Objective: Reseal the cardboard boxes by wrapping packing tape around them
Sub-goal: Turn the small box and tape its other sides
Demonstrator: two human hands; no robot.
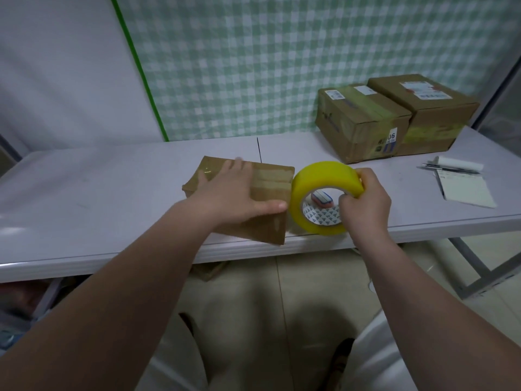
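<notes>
A small flat cardboard box lies near the front edge of the pale table, with strips of tape across its top. My left hand presses flat on the box, fingers spread and thumb along its right side. A large yellow roll of packing tape stands on edge against the box's right side. My right hand grips the roll, fingers curled over its rim and into its core.
Two bigger taped cardboard boxes stand side by side at the back right. A notepad, a pen and a white roll lie at the right. A small red and blue object shows through the tape core. Another box lies under the table.
</notes>
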